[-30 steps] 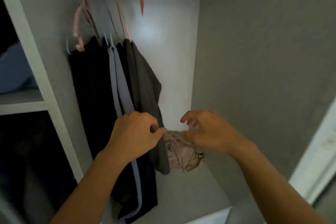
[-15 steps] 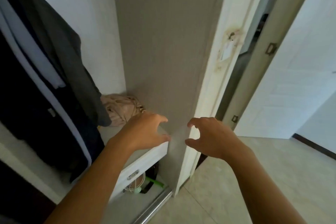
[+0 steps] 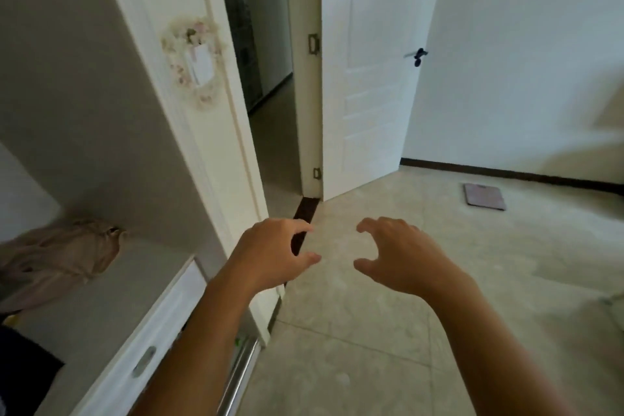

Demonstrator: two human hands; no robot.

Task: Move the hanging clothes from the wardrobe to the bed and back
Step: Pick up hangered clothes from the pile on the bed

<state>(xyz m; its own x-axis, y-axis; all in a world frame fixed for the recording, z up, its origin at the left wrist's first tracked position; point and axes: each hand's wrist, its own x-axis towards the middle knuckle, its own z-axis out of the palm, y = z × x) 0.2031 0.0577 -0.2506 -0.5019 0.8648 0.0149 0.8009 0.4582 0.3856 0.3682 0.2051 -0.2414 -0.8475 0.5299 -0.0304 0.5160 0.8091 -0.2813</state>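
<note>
Empty-handed, the left hand (image 3: 270, 253) and right hand (image 3: 401, 255) hover loosely curled over pale floor tiles (image 3: 388, 331) beside the white wardrobe (image 3: 111, 145), apparently between loads.

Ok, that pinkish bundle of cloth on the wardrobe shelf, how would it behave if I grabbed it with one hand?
The pinkish cloth bundle lies crumpled in soft folds, so it would probably go floppy and sag or unfold when lifted. It looks thin, so likely light for its size. It should not roll or tip; a push would probably just bunch it along the shelf.
</note>
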